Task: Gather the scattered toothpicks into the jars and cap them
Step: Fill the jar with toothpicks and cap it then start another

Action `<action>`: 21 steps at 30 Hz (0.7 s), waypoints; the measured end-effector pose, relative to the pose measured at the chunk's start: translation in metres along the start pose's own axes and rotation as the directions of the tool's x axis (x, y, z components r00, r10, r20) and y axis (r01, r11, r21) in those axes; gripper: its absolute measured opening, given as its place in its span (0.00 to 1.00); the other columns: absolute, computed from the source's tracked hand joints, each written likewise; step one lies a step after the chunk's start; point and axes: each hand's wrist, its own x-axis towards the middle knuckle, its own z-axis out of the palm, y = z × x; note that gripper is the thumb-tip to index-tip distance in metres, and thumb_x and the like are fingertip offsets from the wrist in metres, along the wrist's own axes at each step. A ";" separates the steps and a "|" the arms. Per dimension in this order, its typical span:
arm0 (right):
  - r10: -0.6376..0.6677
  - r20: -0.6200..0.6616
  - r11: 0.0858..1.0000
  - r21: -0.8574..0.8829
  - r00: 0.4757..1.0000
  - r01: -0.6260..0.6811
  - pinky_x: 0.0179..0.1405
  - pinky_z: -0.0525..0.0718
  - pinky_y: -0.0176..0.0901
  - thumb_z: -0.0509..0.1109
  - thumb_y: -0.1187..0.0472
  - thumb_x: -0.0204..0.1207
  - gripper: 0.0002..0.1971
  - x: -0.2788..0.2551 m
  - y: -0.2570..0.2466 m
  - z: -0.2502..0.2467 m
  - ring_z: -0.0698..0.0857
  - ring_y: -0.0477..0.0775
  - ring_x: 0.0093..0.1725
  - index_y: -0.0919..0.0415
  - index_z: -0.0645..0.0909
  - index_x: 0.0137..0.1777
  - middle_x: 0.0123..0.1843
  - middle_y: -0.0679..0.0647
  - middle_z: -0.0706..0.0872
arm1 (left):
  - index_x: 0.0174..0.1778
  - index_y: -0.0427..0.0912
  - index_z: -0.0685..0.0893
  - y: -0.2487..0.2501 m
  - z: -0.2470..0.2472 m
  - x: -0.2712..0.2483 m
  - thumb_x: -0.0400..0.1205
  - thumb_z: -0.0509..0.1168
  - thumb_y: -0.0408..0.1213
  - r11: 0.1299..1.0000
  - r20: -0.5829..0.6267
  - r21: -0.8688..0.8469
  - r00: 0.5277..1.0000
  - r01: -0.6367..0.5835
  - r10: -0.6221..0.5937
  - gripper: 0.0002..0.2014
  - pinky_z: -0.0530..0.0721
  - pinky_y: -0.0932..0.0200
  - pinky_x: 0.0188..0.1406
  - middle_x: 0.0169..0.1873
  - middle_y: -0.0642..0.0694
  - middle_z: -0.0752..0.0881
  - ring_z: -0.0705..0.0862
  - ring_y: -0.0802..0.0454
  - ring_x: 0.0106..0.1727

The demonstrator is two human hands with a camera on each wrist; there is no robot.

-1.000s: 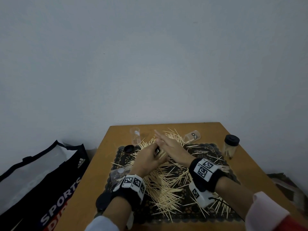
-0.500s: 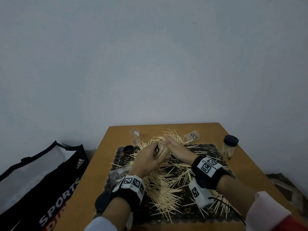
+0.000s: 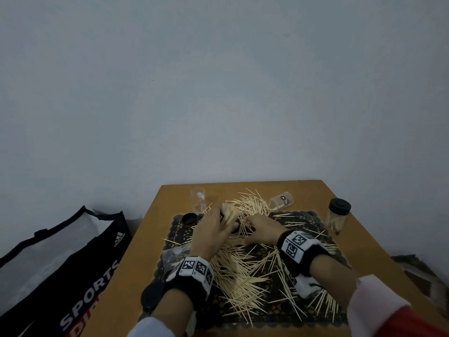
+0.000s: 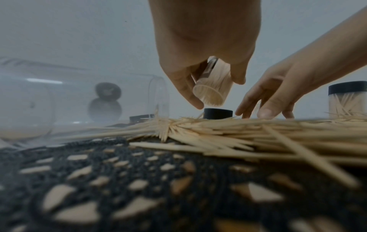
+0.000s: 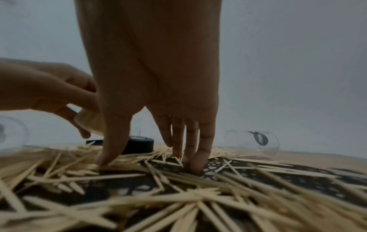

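A clear jar (image 4: 213, 87) packed full of toothpicks hangs tilted above the mat, gripped by my left hand (image 3: 224, 221) with fingers and thumb curled round it. My right hand (image 5: 149, 164) is just right of it, open, its straight fingertips (image 5: 196, 168) and thumb pressing down on the loose toothpicks (image 3: 243, 276) spread over the black lace mat (image 3: 303, 217). A black cap (image 5: 139, 144) lies on the mat right behind my right hand's fingers and under the held jar.
A capped jar (image 3: 339, 217) holding toothpicks stands at the right. One empty jar (image 3: 199, 199) is upright at the back left; others lie on their sides at the back (image 3: 281, 203) and on the mat's left (image 3: 170, 255). Another cap (image 3: 189, 218) lies nearby. A black bag (image 3: 60, 263) sits off the table's left.
My right hand has left the top of the jar and come down onto the toothpick pile to its right. The left hand keeps holding the jar in about the same place.
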 end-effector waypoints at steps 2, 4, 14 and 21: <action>0.005 -0.016 0.996 -0.093 1.000 -0.007 0.62 0.79 0.53 0.78 0.42 0.68 0.34 0.003 -0.004 0.005 0.77 0.57 0.65 0.62 0.75 0.68 0.66 0.56 0.77 | 0.74 0.46 0.71 -0.002 0.002 0.001 0.79 0.65 0.62 1.000 0.032 0.026 0.999 0.013 -0.014 0.32 0.83 0.51 0.52 0.57 0.50 0.84 0.83 0.50 0.57; 0.014 -0.033 0.994 -0.104 0.999 -0.018 0.57 0.81 0.51 0.80 0.42 0.66 0.33 0.006 -0.007 0.006 0.80 0.58 0.61 0.64 0.78 0.63 0.61 0.57 0.79 | 0.74 0.47 0.71 -0.004 0.003 0.001 0.79 0.65 0.62 0.999 0.051 0.040 0.999 0.016 -0.018 0.32 0.82 0.51 0.52 0.56 0.50 0.84 0.83 0.51 0.56; 0.023 -0.130 0.996 -0.077 0.991 -0.033 0.48 0.80 0.45 0.83 0.54 0.66 0.20 0.002 -0.011 0.005 0.84 0.57 0.54 0.62 0.83 0.54 0.54 0.56 0.86 | 0.77 0.49 0.69 -0.004 0.003 0.001 0.79 0.66 0.62 0.998 0.052 0.059 0.999 0.001 -0.004 0.34 0.81 0.55 0.48 0.53 0.50 0.84 0.82 0.52 0.52; 0.040 -0.195 0.993 -0.105 0.980 -0.061 0.53 0.83 0.49 0.81 0.58 0.70 0.14 -0.002 -0.012 0.004 0.86 0.58 0.55 0.61 0.85 0.52 0.54 0.57 0.87 | 0.76 0.49 0.70 -0.004 0.004 0.001 0.79 0.65 0.63 0.998 0.059 0.064 0.998 0.007 -0.010 0.33 0.79 0.57 0.46 0.53 0.51 0.84 0.82 0.52 0.52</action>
